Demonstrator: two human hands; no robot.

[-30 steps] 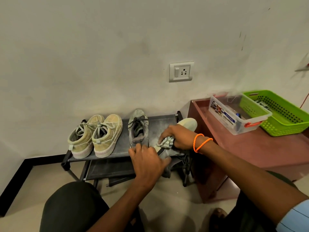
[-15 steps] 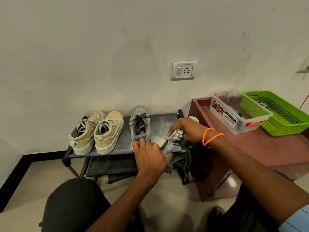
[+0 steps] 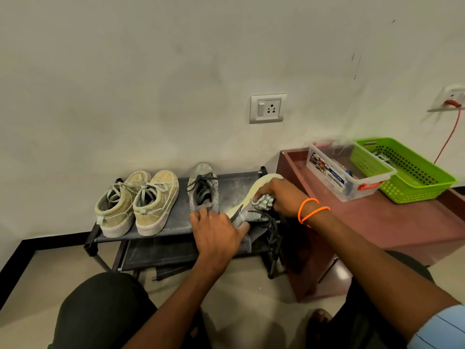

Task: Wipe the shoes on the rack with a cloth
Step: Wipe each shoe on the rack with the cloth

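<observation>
A low black shoe rack (image 3: 231, 187) stands against the wall. On its top shelf sit a pair of tan sneakers (image 3: 141, 202) at the left and one grey sneaker (image 3: 203, 187) upright in the middle. A second grey sneaker (image 3: 247, 212) lies tipped on its side at the right, pale sole facing left. My left hand (image 3: 216, 233) grips its heel end. My right hand (image 3: 279, 195) holds a bunched pale cloth (image 3: 264, 199) against the shoe's upper near the laces.
A maroon low table (image 3: 377, 217) stands right of the rack, carrying a clear plastic box (image 3: 334, 177) and a green basket (image 3: 412, 177). A wall socket (image 3: 268, 108) is above the rack. My knees are at the bottom, over a beige floor.
My right hand with the cloth has slid along the tipped grey shoe, first toward the toe, then back a little toward the laces. The left hand keeps its grip on the heel.
</observation>
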